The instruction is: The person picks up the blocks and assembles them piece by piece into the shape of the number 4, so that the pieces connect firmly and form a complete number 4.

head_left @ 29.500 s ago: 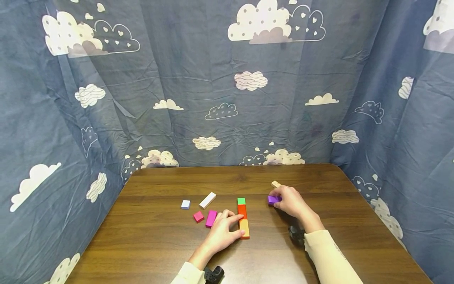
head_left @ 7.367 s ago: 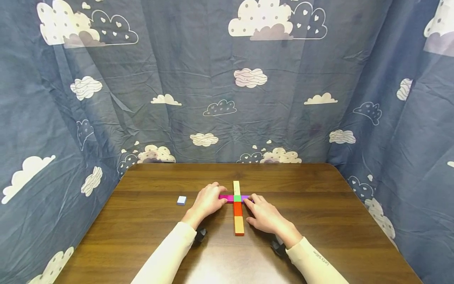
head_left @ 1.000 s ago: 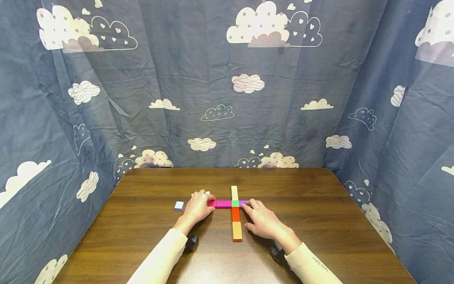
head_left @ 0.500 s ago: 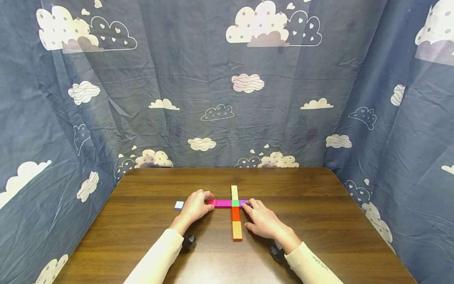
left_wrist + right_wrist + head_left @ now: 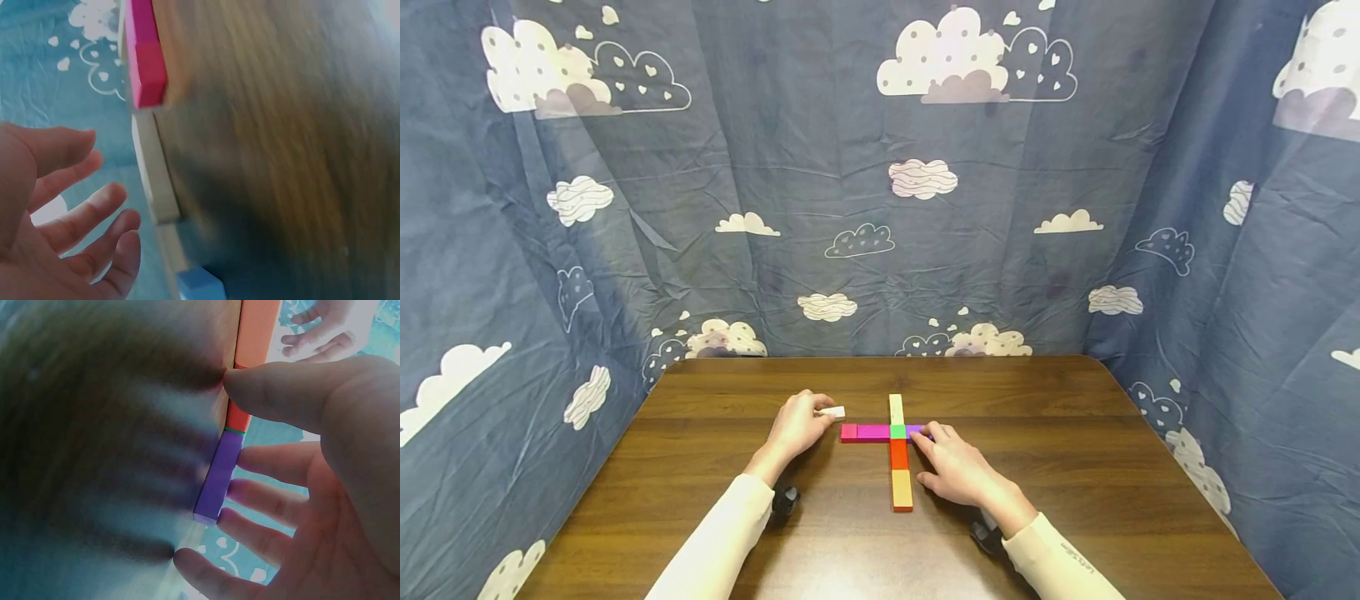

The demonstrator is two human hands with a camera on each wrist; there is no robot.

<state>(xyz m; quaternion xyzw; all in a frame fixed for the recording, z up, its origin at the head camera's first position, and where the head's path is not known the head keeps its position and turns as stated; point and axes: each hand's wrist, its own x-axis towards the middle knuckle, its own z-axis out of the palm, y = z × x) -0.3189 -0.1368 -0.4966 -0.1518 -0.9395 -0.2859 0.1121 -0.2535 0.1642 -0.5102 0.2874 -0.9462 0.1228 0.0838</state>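
Note:
On the table lies a cross of coloured blocks, with a green block (image 5: 898,432) at its centre. A purple block (image 5: 219,477) forms the right arm; the fingertips of my right hand (image 5: 958,468) rest along it, thumb apart. To the left run a magenta block (image 5: 874,433) and a pink block (image 5: 150,75). My left hand (image 5: 793,429) hovers over a white block (image 5: 833,412); the left wrist view shows its fingers spread and apart from the white block. A blue block (image 5: 201,285) shows there too, hidden by the hand in the head view.
The cross also has a cream block (image 5: 896,408) on top, with a red block (image 5: 899,454) and an orange block (image 5: 902,488) below. Dark wood table (image 5: 1037,400) surrounds it. A blue cloud-patterned curtain (image 5: 850,167) hangs behind and at both sides.
My left hand has let go of the pink block, now at the cross's left end, and moved left and back to the white block. My right hand stays on the purple block.

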